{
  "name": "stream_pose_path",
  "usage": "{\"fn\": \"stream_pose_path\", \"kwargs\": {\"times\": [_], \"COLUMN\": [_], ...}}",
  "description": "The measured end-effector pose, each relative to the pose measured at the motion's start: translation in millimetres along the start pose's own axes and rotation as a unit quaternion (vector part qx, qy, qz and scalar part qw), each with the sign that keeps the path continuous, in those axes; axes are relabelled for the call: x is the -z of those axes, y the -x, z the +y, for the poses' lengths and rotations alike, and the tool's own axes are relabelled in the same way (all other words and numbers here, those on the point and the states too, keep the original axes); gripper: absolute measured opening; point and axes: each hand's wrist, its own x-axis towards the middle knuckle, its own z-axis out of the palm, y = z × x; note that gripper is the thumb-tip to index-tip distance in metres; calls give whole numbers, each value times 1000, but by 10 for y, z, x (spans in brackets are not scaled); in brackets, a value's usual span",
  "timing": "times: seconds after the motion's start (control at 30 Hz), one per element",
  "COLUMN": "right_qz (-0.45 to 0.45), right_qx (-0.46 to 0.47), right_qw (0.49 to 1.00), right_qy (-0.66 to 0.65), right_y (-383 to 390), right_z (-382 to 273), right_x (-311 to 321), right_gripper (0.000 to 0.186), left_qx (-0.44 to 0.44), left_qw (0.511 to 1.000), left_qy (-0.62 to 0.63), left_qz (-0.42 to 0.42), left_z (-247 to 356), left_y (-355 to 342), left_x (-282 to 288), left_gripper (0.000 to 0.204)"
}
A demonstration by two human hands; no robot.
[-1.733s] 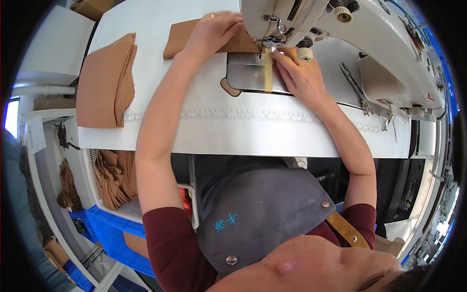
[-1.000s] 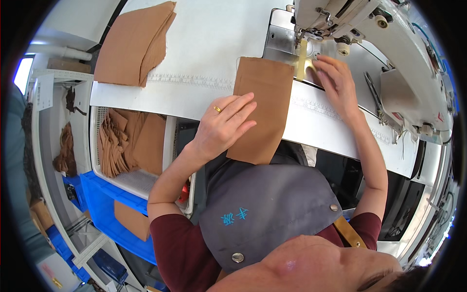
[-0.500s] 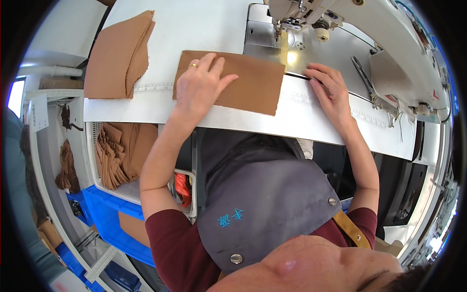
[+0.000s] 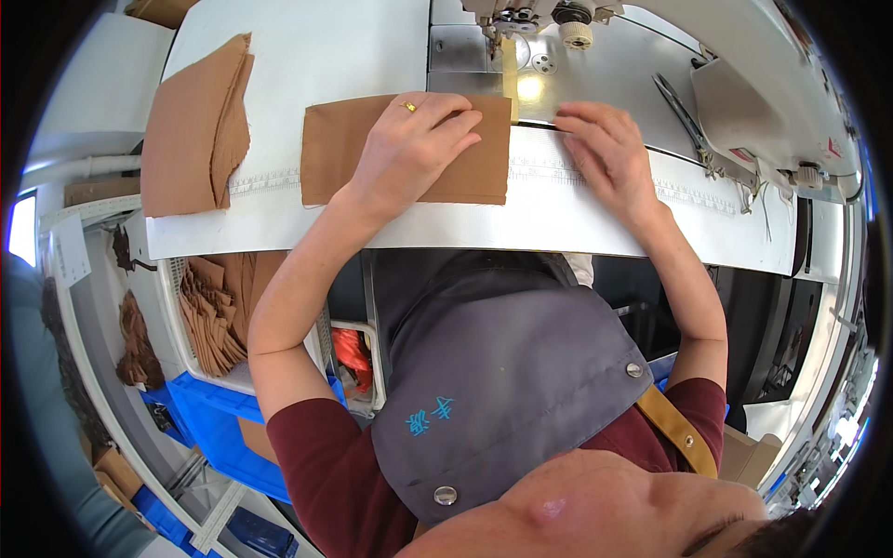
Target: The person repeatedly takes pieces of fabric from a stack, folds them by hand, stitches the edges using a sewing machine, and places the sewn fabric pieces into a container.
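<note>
A rectangular brown fabric piece (image 4: pixel 335 153) lies flat on the white sewing table, its right edge close to the yellow strip on the machine's metal plate. Over its upper middle is my left hand (image 4: pixel 414 144), ringed, with bent fingers and the thumb a little apart; nothing shows between them. My right hand (image 4: pixel 609 163) is to the right of the fabric, at the front edge of the metal plate (image 4: pixel 605 74). Its fingers are loosely curved, thumb apart, holding nothing I can see. The sewing machine's needle area (image 4: pixel 493 46) stands just beyond the fabric's right end.
Folded brown fabric (image 4: pixel 186 139) lies at the table's left. Metal scissors (image 4: pixel 679 112) rest on the right, by the machine body. A printed ruler strip (image 4: pixel 549 172) runs along the table. Below its edge are a white basket (image 4: pixel 242 377) of brown pieces and a blue bin (image 4: pixel 219 437).
The fabric has turned so that its long edges lie nearly level with the table edge. My left hand has shifted right across it, its fingers now more bent. My right hand stays beside the plate.
</note>
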Motion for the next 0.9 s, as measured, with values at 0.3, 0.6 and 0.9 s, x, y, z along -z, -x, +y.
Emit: {"fn": "stream_pose_path", "kwargs": {"times": [0.3, 0.6, 0.9], "right_qz": [-121, -125, -132], "right_qx": [47, 43, 32], "right_qw": [991, 991, 991], "right_qy": [-8, -32, -12], "right_y": [345, 328, 339], "right_z": [-659, -653, -651], "right_x": [-103, -88, -75], "right_gripper": [41, 40, 45], "left_qx": [107, 109, 106], "left_qw": [994, 994, 994], "left_qy": [26, 29, 18], "left_qz": [-20, -1, 11], "left_z": [-120, -224, -224], "left_y": [-108, -138, -132], "left_x": [-117, -223, -238], "left_gripper": [18, 11, 10]}}
